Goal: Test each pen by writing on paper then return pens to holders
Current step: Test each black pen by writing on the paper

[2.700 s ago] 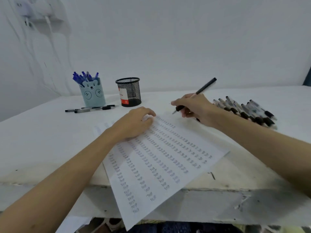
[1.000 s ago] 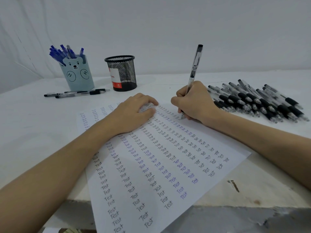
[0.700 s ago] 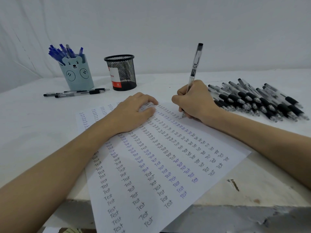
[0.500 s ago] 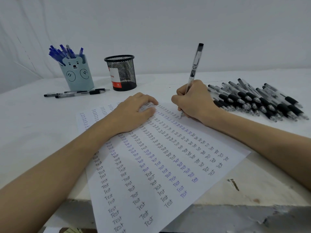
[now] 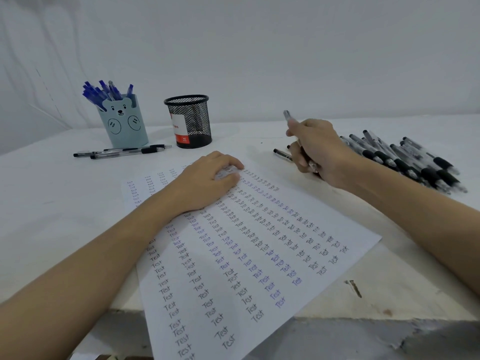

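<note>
A white sheet of paper [image 5: 259,255] covered in rows of the word "Test" lies on the table, its near end hanging over the front edge. My left hand [image 5: 205,183] rests on its upper part, fingers bent. My right hand [image 5: 317,149] is lifted just past the paper's top right corner and grips a clear black pen [image 5: 287,116], whose blurred end sticks up to the left. A pile of black pens [image 5: 407,159] lies to the right of that hand. At the back left stand a blue bear holder [image 5: 124,126] full of blue pens and a black mesh holder [image 5: 189,120].
Three pens [image 5: 122,152] lie in front of the bear holder. One black pen [image 5: 281,154] lies on the table just left of my right hand. The table's front edge [image 5: 363,315] is chipped, with a dark mark near the paper's right corner. A white wall stands behind.
My right hand has lifted the pen off the paper and swung it from upright to tilted left, moving up and right. My left hand has stayed on the sheet.
</note>
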Demonstrator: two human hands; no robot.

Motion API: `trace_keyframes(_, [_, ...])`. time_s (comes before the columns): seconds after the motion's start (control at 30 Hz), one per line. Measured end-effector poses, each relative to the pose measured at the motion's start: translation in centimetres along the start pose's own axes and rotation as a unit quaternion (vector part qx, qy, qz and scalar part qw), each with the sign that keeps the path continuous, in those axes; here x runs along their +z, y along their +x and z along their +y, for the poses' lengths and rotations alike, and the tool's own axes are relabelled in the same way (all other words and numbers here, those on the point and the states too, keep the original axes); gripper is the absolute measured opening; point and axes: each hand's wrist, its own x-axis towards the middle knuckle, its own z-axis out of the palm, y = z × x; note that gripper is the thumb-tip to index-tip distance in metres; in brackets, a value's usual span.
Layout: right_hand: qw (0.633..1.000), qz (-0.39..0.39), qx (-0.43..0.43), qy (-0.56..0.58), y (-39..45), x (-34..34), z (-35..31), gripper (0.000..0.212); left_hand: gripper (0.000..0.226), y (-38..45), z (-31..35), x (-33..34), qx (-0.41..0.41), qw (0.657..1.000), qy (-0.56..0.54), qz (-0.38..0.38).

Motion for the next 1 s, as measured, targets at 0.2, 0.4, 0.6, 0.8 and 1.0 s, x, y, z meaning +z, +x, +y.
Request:
trace_keyframes(0.2, [1.0,0.013,-0.002,-0.002,0.4,-0.5,0.0,0.022,0.026,-0.1,0.0,0.0,0.005,1.0,0.001,0.002])
trace_keyframes(0.4, [0.988,0.041,-0.074,-0.127,0.7,-1.1,0.1,0.016,0.026,-0.1,0.0,-0.1,0.006,1.0,0.0,0.001])
trace_keyframes(0.6, [0.89,0.074,-0.125,-0.432,1.8,-2.7,1.2,0.022,0.027,-0.3,0.3,-0.3,-0.005,1.0,-0.012,0.003])
trace_keyframes(0.8, [0.859,0.088,-0.121,-0.489,2.2,-2.9,1.7,0.017,0.026,-0.3,0.3,-0.3,0.0,1.0,-0.019,0.009])
trace_keyframes(1.0, [0.89,0.088,-0.153,-0.421,1.4,-2.7,0.0,0.014,0.021,-0.7,0.3,-0.8,-0.004,0.998,-0.017,0.067])
